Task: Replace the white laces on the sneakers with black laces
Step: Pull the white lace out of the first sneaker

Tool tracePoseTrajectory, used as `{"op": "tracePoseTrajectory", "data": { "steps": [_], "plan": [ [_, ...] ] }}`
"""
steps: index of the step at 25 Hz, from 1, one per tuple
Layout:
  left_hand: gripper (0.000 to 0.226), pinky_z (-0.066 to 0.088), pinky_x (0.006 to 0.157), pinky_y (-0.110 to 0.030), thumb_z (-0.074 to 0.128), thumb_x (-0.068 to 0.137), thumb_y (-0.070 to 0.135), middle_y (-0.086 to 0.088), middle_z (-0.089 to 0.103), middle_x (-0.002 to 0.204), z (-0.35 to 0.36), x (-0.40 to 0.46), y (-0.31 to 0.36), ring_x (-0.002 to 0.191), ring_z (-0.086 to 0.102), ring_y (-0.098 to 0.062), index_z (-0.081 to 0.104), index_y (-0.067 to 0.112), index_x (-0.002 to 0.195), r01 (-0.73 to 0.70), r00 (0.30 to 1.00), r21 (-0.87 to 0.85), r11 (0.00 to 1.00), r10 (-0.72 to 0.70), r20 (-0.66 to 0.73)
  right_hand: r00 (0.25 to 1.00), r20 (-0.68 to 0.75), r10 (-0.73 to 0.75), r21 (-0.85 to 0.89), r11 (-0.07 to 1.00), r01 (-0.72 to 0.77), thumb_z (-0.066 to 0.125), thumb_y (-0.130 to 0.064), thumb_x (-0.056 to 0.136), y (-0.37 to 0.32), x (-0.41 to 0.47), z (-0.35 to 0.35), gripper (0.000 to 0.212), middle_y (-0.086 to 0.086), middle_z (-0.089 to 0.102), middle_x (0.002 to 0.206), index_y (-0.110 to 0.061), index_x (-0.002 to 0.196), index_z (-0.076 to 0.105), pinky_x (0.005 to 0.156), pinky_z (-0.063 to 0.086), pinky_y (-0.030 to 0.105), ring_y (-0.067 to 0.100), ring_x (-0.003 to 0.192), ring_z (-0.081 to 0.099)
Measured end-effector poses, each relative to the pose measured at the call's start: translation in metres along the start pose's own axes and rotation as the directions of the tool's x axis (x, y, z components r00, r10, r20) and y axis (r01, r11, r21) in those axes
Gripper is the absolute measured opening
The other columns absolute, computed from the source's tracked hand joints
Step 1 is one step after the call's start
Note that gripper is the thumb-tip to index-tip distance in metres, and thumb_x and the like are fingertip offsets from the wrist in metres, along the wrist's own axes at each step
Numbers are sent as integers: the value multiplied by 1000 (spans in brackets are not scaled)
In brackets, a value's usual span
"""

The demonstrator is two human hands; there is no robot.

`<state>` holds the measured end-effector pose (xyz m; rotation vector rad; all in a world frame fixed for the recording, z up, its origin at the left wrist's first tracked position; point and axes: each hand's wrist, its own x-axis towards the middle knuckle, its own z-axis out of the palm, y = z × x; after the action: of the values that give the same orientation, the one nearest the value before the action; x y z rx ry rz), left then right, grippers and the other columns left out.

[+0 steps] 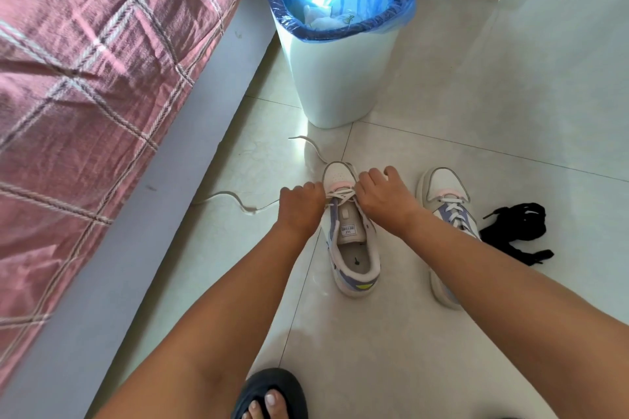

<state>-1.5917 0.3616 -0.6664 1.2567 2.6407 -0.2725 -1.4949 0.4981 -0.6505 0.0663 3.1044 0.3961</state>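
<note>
Pink checked cloth covered the bed (85, 78) that ran along the far left of both hands, its grey base (163, 214) meeting the pale tiled floor (476, 112). Beyond the hands stood a white plastic bin lined with a blue bag (340, 44), well apart from them.

Between the hands lay the left-side white and lilac sneaker (354, 248), toe pointing away, its tongue bare for most of its length and the white lace (342, 194) threaded only through the eyelets nearest the toe. The left hand (301, 206) was curled tight at the lace on its side; the right hand (383, 196) was curled over the opposite side, apparently pinching lace there, though its fingertips were hidden. The hands sat close together, on either side of the toe end. A loose tail of that lace (235, 198) trailed over the floor to the left of the left hand, another (313, 148) just beyond it.

Right of the right hand, partly under the forearm, lay the second white and lilac sneaker (446, 207), fully laced in white. Further right sat the heap of black laces (514, 231).

Judging the risks: a sharp tug could drag the unpinned shoe along the smooth tile instead of freeing the lace. A frayed tip could snag in an eyelet. The trailing tails could catch under the dark sandal (269, 395) near the person. The tangled black laces might knot when pulled apart.
</note>
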Motion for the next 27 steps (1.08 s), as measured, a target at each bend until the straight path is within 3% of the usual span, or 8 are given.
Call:
{"op": "tracePoseTrajectory", "data": {
  "steps": [2,7,10,13,16,21,25,27],
  "plan": [
    [30,40,66,-29,54,89,35,-8,66,95,-4,2,1,86,64,-28,59,8,100,320,943,-382,867,-255,212,969,181,169,201,958,-204,58,-22,86,-3,2,3,20,9,59,100,-9,101,59,74,45,37,25,92,56],
    [28,46,59,-25,55,88,34,-14,65,97,-7,11,17,84,63,-28,57,7,97,601,799,-746,287,-245,550,665,658,353,627,232,-744,44,-31,95,-12,12,12,23,12,54,93,-12,82,48,70,35,29,26,84,48],
    [15,45,67,-32,50,92,26,-15,65,100,-6,14,15,91,62,-31,51,12,86,476,880,-748,463,-252,404,743,551,381,671,328,-666,44,-23,96,-8,14,14,22,11,53,88,-14,76,42,67,32,30,26,83,46],
    [12,36,64,-31,48,91,22,-9,62,100,0,5,-2,89,61,-30,50,12,98,282,957,-305,910,-245,153,854,417,310,374,798,-472,45,-10,93,8,0,18,7,12,56,105,-11,101,46,70,36,36,30,97,49],
    [18,35,63,-30,49,92,21,-6,62,97,5,-4,-5,88,63,-28,50,10,106,201,978,-120,972,-194,73,878,368,306,242,881,-408,47,-14,92,9,-11,26,24,10,56,109,-9,115,43,70,38,37,30,104,50],
    [25,35,51,-23,59,87,37,-7,51,74,-15,5,15,60,49,-19,53,12,87,712,690,-702,7,-189,698,568,765,304,618,-96,-780,43,-27,95,-7,2,16,28,8,52,77,-13,71,49,63,42,32,26,75,49],
    [12,42,45,-23,60,90,9,-9,54,74,-13,10,18,58,50,-17,49,10,86,555,809,-831,-44,-206,551,698,619,360,690,176,-702,48,-22,96,2,-2,21,26,8,52,76,-12,72,45,61,36,31,26,77,48],
    [10,43,58,-29,56,90,6,-10,56,88,-6,6,7,74,55,-24,49,8,97,398,915,-810,431,-245,319,790,513,334,454,676,-581,46,-19,97,15,-13,27,12,11,58,94,-9,94,51,63,36,32,30,88,53]
  ]
}}
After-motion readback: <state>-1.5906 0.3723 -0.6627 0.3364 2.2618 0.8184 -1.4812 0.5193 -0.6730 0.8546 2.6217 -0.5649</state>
